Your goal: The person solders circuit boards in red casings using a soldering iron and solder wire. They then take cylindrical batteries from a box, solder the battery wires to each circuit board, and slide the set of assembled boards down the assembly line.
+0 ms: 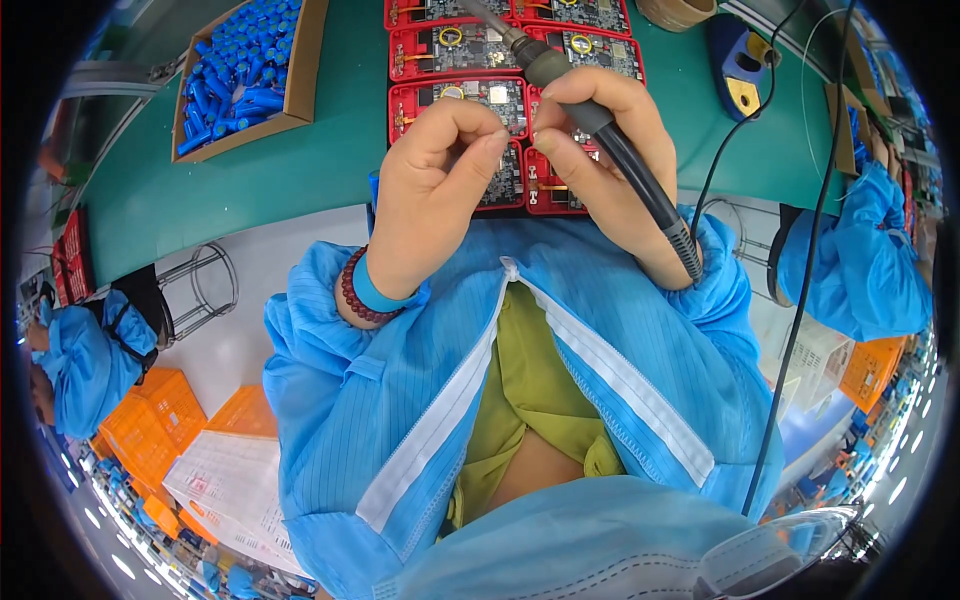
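My right hand (603, 198) holds a soldering iron (640, 172) slantwise, its dark handle lying across the palm and its metal shaft pointing up and left over the boards. The thumb and forefinger of that hand curl toward each other near the middle. Close beside it, my left hand (425, 195) is closed in a pinch. Whatever those fingertips hold, if anything, is too small to make out. Below both hands are several red cases (400, 50) in rows, each with a circuit board (480, 55) inside. My hands partly hide the nearest cases.
On the green table (350, 140), an open cardboard box (308, 70) of blue cylindrical cells (235, 75) stands at left. A blue holder with a yellow pad (740, 70) sits at right, near a tape roll (677, 12). Black cables (800, 330) hang at right. Co-workers (850, 260) sit on both sides.
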`<state>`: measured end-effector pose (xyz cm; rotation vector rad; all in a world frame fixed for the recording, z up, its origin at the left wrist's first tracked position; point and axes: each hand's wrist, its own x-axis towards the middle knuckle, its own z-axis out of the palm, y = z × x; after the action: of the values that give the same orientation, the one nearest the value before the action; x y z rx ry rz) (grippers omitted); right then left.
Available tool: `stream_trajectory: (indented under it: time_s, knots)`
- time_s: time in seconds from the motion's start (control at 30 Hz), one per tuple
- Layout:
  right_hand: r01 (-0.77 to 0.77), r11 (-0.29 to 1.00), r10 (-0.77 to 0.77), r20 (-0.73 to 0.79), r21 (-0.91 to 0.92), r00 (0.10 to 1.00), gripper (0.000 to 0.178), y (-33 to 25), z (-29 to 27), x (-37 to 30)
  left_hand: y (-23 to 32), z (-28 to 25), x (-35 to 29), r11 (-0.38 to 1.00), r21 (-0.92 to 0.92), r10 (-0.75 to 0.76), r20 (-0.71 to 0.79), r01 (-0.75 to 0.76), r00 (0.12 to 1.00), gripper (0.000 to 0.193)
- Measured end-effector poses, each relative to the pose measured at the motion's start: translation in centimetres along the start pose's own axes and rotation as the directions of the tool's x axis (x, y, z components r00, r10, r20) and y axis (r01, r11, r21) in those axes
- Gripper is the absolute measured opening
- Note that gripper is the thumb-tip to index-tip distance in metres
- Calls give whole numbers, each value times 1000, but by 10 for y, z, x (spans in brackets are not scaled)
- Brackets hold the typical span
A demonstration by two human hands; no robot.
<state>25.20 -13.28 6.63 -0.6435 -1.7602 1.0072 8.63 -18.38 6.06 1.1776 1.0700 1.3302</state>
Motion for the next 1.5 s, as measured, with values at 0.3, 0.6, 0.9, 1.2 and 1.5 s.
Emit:
stream_trajectory:
  time_s: [0.3, 0.6, 0.9, 1.2, 1.5]
  knots:
    - [29, 993, -23, 56, -111, 998, 37, 0, -2, 1, -3, 4, 1, 1000, 19, 1, 34, -2, 999, 3]
    - [95, 986, -102, -46, -135, 994, 39, 10, -1, 0, -11, 1, 5, 995, 48, 88, -55, -86, 995, 2]
    - [321, 906, -287, 158, -274, 945, 34, 12, -8, 9, 8, 2, 13, 768, 526, 336, 153, -364, 929, 12]
    - [354, 818, -273, 236, -453, 933, 39, 2, -53, 4, 18, -9, 17, 569, 733, 508, 41, -371, 860, 12]
    - [246, 760, -498, -297, -602, 815, 21, 17, -173, 141, 5, -33, 26, 844, 500, 297, -135, -194, 945, 3]
